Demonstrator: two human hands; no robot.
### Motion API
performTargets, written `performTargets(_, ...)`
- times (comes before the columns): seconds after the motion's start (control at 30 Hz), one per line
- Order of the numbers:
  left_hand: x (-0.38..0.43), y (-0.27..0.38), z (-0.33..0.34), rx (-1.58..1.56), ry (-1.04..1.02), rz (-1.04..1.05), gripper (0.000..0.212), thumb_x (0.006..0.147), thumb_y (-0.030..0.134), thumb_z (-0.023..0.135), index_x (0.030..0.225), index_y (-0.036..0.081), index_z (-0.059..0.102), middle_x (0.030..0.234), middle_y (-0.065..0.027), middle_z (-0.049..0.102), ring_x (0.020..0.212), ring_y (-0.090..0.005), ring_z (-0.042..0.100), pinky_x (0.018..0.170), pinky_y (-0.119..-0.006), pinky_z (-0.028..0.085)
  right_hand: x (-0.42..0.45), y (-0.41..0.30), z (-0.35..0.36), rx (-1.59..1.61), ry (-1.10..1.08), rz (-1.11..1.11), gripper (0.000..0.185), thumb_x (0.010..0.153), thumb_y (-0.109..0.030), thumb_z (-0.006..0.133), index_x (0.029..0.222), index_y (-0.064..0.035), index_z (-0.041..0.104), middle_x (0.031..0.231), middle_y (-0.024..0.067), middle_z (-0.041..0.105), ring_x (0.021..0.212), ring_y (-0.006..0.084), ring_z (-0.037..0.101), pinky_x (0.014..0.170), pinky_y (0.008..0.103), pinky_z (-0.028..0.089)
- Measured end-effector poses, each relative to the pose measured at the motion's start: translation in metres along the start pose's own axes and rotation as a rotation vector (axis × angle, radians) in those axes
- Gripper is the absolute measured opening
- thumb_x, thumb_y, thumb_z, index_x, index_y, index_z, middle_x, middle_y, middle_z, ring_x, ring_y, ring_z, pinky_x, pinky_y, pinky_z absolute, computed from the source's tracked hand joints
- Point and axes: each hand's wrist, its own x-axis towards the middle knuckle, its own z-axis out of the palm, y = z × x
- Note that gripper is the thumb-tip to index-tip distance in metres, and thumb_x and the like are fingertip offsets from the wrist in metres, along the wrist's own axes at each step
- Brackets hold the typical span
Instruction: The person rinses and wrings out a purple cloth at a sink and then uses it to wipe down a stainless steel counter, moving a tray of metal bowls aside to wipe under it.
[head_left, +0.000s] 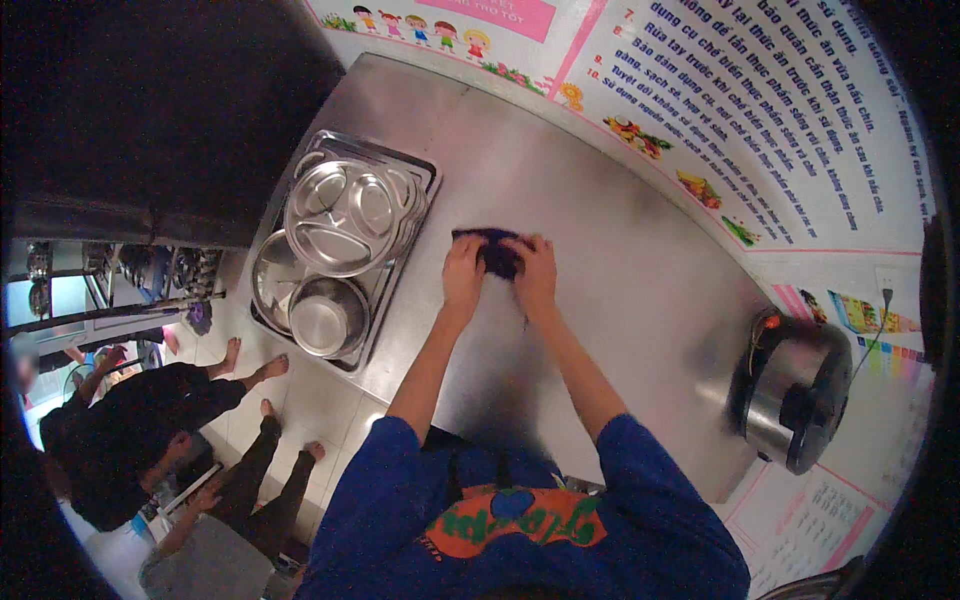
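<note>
Both my hands are on a dark cloth (499, 259) that lies bunched on the stainless steel table (600, 247). My left hand (463, 271) presses on the cloth's left part, its fingers bent over the edge. Across from it, my right hand (536, 274) grips the right part, the fingers curled down onto it. To the left of my hands stands a large steel tray (386, 330) holding a stack of round divided steel plates (345, 247), a round steel bowl (328, 316) and a wider steel dish (274, 274) partly under them.
A large steel electric cooker (799, 394) stands at the table's right end, with a cord running up to a wall socket (886, 281). A printed wall panel borders the far edge. Two people (142, 427) are low on the tiled floor at the left, near shelves of metalware (142, 266).
</note>
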Motion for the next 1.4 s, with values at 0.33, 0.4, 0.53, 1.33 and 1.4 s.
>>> performTargets(0.33, 0.040, -0.009, 0.017, -0.055, 0.145, -0.091, 0.029, 0.068, -0.003, 0.067, 0.095, 0.004, 0.062, 0.097, -0.0129, 0.063, 0.098, -0.0327, 0.058, 0.087, -0.043, 0.046, 0.063, 0.006, 0.017, -0.016, -0.006, 0.033, 0.048, 0.064, 0.004, 0.071, 0.105, -0.0206, 0.068, 0.105, 0.0063, 0.057, 0.100, 0.0294, 0.054, 0.086, 0.0389, 0.048)
performTargets(0.4, 0.012, -0.002, 0.012, -0.131, 0.123, -0.118, 0.028, 0.068, -0.001, 0.067, 0.095, 0.004, 0.062, 0.095, -0.0133, 0.064, 0.097, -0.0329, 0.059, 0.087, -0.042, 0.046, 0.028, 0.008, 0.010, 0.032, 0.011, -0.009, 0.047, 0.063, 0.001, 0.072, 0.105, -0.0181, 0.068, 0.105, 0.0078, 0.056, 0.100, 0.0290, 0.054, 0.086, 0.0394, 0.047)
performTargets(0.53, -0.089, 0.003, -0.005, -0.121, 0.081, -0.052, 0.029, 0.068, 0.002, 0.067, 0.097, 0.005, 0.063, 0.098, -0.0133, 0.064, 0.097, -0.0342, 0.058, 0.088, -0.044, 0.045, -0.084, 0.010, -0.007, 0.211, -0.012, -0.005, 0.044, 0.061, 0.001, 0.068, 0.101, -0.0154, 0.069, 0.100, 0.0102, 0.055, 0.097, 0.0296, 0.053, 0.084, 0.0392, 0.046)
performTargets(1.33, -0.074, 0.024, 0.025, 0.138, -0.059, -0.210, 0.028, 0.073, 0.003, 0.065, 0.100, 0.002, 0.061, 0.108, -0.0166, 0.060, 0.104, -0.0363, 0.054, 0.087, -0.045, 0.047, -0.062, 0.001, -0.026, -0.113, -0.076, 0.033, 0.045, 0.063, -0.002, 0.075, 0.104, -0.0181, 0.068, 0.098, 0.0067, 0.058, 0.097, 0.0280, 0.055, 0.085, 0.0388, 0.048)
performTargets(1.4, -0.112, 0.023, 0.016, 0.148, -0.028, -0.189, 0.033, 0.073, 0.006, 0.067, 0.105, 0.004, 0.059, 0.110, -0.0157, 0.059, 0.109, -0.0361, 0.052, 0.092, -0.046, 0.044, -0.101, -0.013, -0.030, -0.079, -0.092, 0.084, 0.046, 0.062, -0.003, 0.076, 0.105, -0.0202, 0.069, 0.101, 0.0054, 0.059, 0.097, 0.0297, 0.055, 0.085, 0.0392, 0.048)
